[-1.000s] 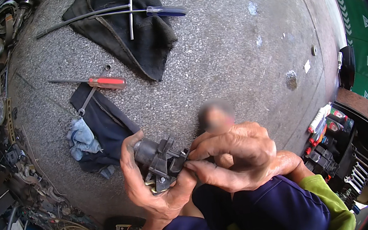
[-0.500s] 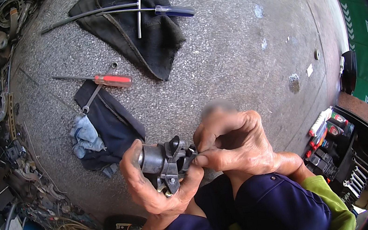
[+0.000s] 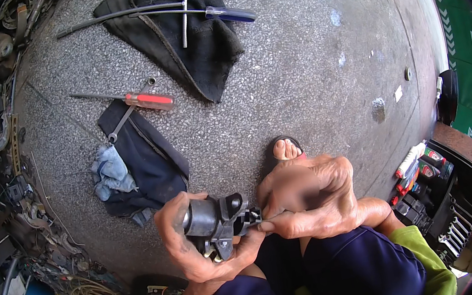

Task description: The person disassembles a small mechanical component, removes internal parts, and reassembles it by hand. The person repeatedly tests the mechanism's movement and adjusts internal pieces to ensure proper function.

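Note:
My left hand (image 3: 193, 247) is wrapped round a black mechanical part (image 3: 202, 217), a thick cylinder in a bracket with small bolts. Its thumb and fingers grip the part from the left and below, above my lap. My right hand (image 3: 310, 203) is closed in a pinch at the part's right end, by a small black toothed-looking piece (image 3: 249, 217). Its thumb tip touches there; what lies between the fingers is hidden, and the back of the fingers is blurred.
A red-handled screwdriver (image 3: 150, 100) and a wrench (image 3: 119, 126) lie by a dark cloth (image 3: 149, 150) and a blue rag (image 3: 111, 172). Farther off, a blue-handled screwdriver (image 3: 230, 14) rests on black cloth (image 3: 174, 53). Parts crowd the left; wrenches (image 3: 456, 231) sit right. My sandalled foot (image 3: 286, 149) stands ahead.
My right hand has lowered slightly and shifted right, still pinched at the part's end. The left hand keeps its grip. The sandalled foot now shows, and the whole view has shifted a little.

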Demonstrator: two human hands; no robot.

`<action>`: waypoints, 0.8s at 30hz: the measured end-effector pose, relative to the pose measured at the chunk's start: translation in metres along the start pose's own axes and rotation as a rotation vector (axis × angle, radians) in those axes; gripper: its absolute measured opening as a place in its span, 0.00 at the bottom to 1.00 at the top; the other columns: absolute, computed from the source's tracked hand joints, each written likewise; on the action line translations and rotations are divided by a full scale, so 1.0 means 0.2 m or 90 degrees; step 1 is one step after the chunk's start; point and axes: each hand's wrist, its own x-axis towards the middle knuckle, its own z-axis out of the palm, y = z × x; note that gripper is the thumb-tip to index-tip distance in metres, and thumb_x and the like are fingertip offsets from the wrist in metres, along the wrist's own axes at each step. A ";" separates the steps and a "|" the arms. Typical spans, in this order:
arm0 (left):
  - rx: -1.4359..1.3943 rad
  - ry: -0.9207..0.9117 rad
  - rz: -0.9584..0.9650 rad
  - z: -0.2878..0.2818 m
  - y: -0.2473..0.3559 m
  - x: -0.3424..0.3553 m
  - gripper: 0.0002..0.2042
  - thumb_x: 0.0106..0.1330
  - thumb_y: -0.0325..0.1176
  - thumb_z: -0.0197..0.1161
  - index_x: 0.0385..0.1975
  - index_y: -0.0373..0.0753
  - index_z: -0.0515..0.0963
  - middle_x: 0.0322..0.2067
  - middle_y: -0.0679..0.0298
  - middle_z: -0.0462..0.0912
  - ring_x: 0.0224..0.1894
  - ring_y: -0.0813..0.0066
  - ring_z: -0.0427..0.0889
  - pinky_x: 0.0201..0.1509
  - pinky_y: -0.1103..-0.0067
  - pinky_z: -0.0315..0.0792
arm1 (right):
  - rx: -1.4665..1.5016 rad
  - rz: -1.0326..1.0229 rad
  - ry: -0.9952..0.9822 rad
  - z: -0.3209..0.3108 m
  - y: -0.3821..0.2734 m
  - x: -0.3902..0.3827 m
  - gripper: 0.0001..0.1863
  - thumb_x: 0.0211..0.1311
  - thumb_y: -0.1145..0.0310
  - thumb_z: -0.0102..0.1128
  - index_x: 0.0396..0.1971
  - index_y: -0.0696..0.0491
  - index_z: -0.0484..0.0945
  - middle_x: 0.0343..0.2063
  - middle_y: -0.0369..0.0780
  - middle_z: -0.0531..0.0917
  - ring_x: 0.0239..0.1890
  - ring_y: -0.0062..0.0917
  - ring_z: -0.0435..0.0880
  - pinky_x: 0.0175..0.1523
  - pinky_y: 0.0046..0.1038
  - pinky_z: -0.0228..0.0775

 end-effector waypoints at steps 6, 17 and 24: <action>-0.050 -0.028 0.022 -0.03 -0.02 0.00 0.43 0.41 0.47 0.80 0.52 0.28 0.63 0.41 0.53 0.73 0.38 0.64 0.77 0.38 0.71 0.77 | 0.035 -0.171 -0.007 0.01 0.02 -0.02 0.06 0.42 0.80 0.70 0.23 0.62 0.82 0.25 0.46 0.83 0.29 0.30 0.84 0.42 0.27 0.73; -0.075 0.005 -0.011 -0.01 -0.01 -0.04 0.47 0.44 0.50 0.78 0.55 0.23 0.58 0.42 0.51 0.70 0.38 0.65 0.78 0.38 0.74 0.80 | 0.062 -0.152 -0.050 0.01 0.02 -0.04 0.10 0.48 0.79 0.71 0.32 0.63 0.81 0.32 0.46 0.83 0.33 0.28 0.85 0.37 0.25 0.75; -0.014 -0.008 0.033 -0.01 0.00 0.01 0.51 0.48 0.55 0.76 0.59 0.22 0.55 0.47 0.47 0.66 0.35 0.64 0.78 0.31 0.77 0.78 | 0.001 -0.126 -0.039 -0.01 0.02 -0.04 0.12 0.50 0.75 0.72 0.35 0.62 0.83 0.32 0.45 0.84 0.31 0.25 0.84 0.37 0.23 0.74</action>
